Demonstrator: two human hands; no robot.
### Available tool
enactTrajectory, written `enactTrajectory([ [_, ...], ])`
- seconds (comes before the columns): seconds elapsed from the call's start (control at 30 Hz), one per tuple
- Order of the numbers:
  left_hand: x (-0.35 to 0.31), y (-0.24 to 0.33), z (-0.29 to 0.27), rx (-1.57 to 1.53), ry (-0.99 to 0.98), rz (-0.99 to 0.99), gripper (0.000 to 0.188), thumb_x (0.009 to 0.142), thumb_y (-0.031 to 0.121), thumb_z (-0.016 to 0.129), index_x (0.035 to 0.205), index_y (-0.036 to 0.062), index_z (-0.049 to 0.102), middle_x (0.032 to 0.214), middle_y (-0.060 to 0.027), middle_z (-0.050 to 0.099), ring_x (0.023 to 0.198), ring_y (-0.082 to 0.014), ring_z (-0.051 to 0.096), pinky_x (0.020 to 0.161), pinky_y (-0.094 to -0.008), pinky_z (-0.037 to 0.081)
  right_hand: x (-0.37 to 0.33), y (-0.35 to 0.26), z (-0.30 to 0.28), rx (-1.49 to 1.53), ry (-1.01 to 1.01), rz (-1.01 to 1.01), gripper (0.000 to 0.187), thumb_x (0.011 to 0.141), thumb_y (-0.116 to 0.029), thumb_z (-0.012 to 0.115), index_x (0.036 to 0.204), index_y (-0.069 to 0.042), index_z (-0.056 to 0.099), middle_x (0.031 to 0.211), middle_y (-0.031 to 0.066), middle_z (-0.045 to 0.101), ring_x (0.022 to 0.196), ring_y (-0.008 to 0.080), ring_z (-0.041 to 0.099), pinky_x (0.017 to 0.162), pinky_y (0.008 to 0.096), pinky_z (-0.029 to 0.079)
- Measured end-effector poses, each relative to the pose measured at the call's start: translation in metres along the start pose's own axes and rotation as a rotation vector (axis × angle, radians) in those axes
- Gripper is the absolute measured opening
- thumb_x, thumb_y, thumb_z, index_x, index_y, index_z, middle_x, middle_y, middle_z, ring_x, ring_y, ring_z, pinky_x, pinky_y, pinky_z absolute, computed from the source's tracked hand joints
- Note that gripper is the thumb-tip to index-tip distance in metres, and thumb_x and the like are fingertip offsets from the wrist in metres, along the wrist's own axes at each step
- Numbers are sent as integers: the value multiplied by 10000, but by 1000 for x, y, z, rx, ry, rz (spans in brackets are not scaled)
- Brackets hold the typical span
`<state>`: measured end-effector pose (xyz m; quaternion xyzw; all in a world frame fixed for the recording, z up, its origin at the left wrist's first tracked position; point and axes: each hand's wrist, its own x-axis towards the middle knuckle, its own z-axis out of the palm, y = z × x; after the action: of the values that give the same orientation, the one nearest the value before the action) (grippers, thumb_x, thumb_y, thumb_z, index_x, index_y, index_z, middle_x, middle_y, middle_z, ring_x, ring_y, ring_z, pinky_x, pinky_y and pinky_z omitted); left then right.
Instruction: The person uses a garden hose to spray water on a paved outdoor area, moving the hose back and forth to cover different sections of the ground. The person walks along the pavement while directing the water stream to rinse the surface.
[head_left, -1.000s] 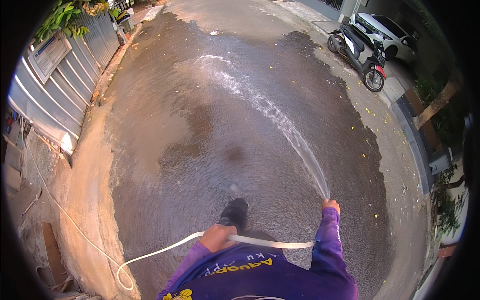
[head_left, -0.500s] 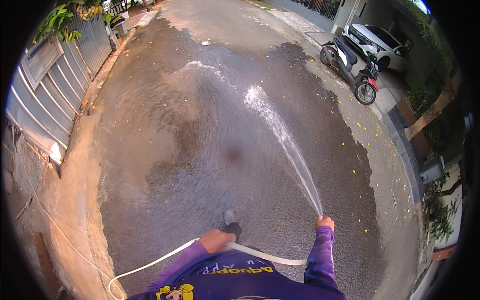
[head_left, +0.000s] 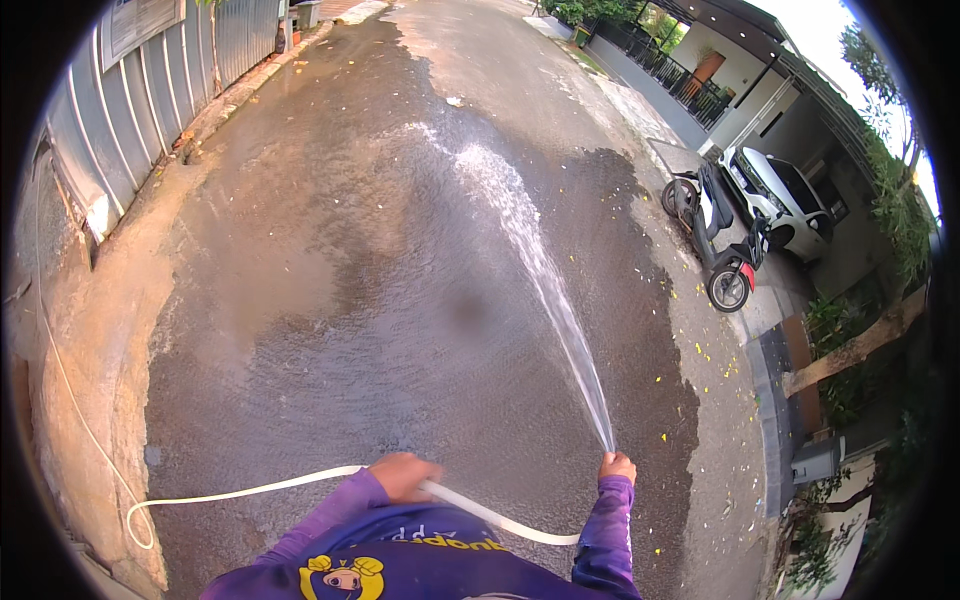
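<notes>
With right hand [head_left: 618, 467] closed on the white hose [head_left: 300, 483] nozzle end and left hand [head_left: 403, 476] wrapped mid-hose, wetting wet asphalt road [head_left: 350, 300]; next likely needs sweeping jet [head_left: 530, 250] toward dry patches.

Left hand [head_left: 403, 476]: knuckles up, fingers curled shut, palm down, held close in front of the chest; forearm in purple sleeve runs back toward lower left. Right hand [head_left: 617, 466]: raised fist, fingers closed tight, forearm near vertical below the fingers, purple sleeve to wrist.
</notes>
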<state>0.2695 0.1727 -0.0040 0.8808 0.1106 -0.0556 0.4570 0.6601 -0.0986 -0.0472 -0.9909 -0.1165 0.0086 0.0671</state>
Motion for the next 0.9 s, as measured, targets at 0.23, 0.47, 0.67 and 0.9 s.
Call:
enactTrajectory([
  [0.23, 26, 2, -20, -61, 33, -8, 244, 811, 290, 754, 879, 83, 642, 763, -157, 680, 766, -372, 675, 668, -473, 483, 37, -14, -5, -41, 77, -78, 327, 843, -323, 557, 924, -63, 738, 893, 248, 704, 876, 451, 683, 813, 544, 537],
  [0.47, 47, 20, -33, -88, 61, 17, 212, 812, 238, 743, 893, 74, 636, 768, -149, 685, 762, -360, 679, 656, -469, 480, 58, -14, -7, -32, 97, -111, 329, 846, -306, 540, 890, -48, 739, 862, 271, 689, 838, 464, 679, 800, 551, 535],
  [0.67, 63, 32, -33, -122, 164, 28, 176, 788, 160, 737, 879, 59, 626, 799, -151, 674, 789, -353, 677, 667, -466, 485, 92, -26, 0, -31, 7, -104, 363, 860, -329, 536, 987, -61, 746, 953, 264, 700, 935, 449, 676, 864, 541, 527],
  [0.9, 108, 53, -8, -116, 313, 25, 177, 772, 144, 738, 860, 44, 621, 801, -156, 655, 811, -358, 660, 686, -459, 486, 170, -22, 26, -23, -63, -160, 397, 883, -348, 515, 1010, -51, 746, 990, 263, 701, 973, 447, 672, 900, 530, 520],
])
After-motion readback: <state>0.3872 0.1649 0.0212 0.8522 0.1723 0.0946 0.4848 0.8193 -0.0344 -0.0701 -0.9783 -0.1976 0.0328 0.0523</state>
